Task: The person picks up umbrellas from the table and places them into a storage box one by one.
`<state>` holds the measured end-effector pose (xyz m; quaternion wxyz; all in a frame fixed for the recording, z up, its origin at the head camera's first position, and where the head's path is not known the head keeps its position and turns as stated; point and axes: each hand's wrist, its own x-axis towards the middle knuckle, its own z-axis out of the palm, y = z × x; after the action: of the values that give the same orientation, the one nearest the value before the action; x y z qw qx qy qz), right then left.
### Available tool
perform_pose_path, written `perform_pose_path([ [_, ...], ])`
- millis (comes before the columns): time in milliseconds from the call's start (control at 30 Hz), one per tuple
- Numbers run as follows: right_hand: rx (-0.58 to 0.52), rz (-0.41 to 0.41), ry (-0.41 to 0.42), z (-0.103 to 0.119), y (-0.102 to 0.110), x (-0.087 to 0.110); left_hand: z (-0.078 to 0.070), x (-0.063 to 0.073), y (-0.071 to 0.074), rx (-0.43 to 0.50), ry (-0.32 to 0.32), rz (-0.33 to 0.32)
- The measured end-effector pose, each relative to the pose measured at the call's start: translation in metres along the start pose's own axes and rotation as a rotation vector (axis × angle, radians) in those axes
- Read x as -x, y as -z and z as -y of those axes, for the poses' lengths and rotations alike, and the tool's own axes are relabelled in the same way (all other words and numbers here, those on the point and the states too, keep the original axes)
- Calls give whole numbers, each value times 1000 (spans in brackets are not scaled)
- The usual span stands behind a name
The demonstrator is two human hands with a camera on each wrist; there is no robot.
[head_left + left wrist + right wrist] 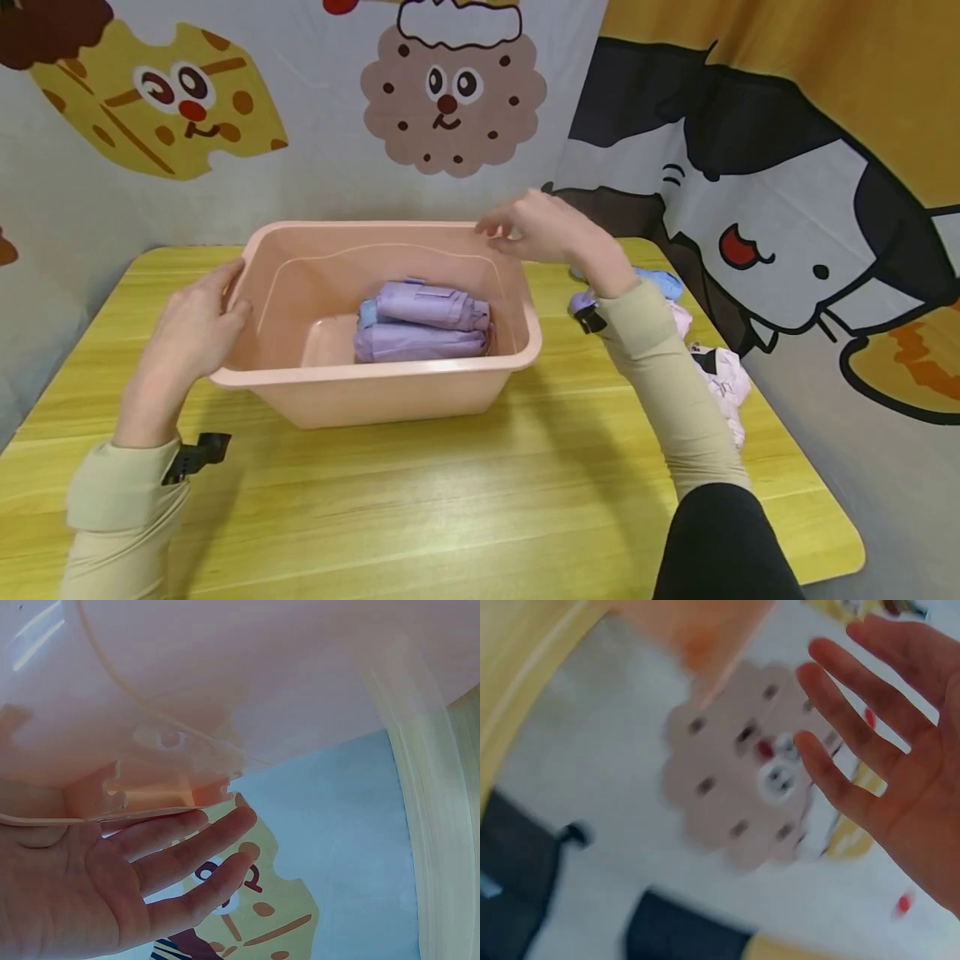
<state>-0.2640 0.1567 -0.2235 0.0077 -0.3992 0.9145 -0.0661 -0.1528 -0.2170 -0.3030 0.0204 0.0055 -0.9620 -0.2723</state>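
Note:
A pink plastic tub [390,392] stands on the table. Inside it, toward the right, lie two lavender rolled bundles [431,306] that look like folded umbrellas, with a bit of blue [366,315] showing at their left end. My left hand [187,321] is at the tub's left rim; in the left wrist view its fingers [196,855] stretch out loosely beneath the rim. At the back right corner, my right hand [543,227] hovers by the rim. The right wrist view shows its fingers [859,739] spread with nothing between them.
Beyond my right forearm, blue [660,282] and pale pink fabric items [723,387] lie along the yellow wood-grain table's [420,500] right edge, partly hidden by the sleeve. A cartoon-printed curtain [315,183] hangs behind the table and along its right side.

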Motion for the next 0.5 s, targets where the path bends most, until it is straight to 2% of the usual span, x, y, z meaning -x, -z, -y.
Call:
perform_pose_path([
  [100,-17,-115,-102,-31,-10,26,0,0,0,-2,1,-1],
  [200,-58,-142,-246,-59,-21,51,0,-1,0,-1,3,1],
  [333,-107,-106,-426,-90,-40,87,0,-1,0,2,3,3],
  [500,-122,-3,-545,-119,-73,126,0,-1,0,1,-5,-5],
])
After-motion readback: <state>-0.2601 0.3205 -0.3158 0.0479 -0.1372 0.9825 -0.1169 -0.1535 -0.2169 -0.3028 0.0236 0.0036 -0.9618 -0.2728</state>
